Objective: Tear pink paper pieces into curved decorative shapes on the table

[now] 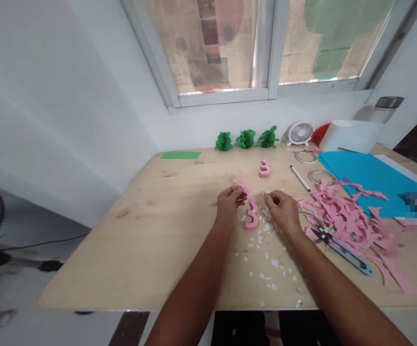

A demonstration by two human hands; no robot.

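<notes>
My left hand [231,202] is pinched on a wavy pink paper strip [242,179], whose free end stretches away past my fingertips. Just below those fingers a stack of scalloped pink paper cutouts [252,215] lies on the table. My right hand [281,207] is closed, thumb and index fingertip pressed together to the right of the strip; whatever they hold is too small to make out. Many tiny white scraps [265,226] are scattered under and between my hands. Another small pink cutout stack [265,169] rests farther back.
Blue-handled thread snips [348,253] lie by a heap of pink paper offcuts [348,211] on the right. Behind are tape rolls [322,177], a white pen [300,178], blue sheets [360,170], a small fan [300,132], green paper ornaments [246,139] and a green strip [180,155].
</notes>
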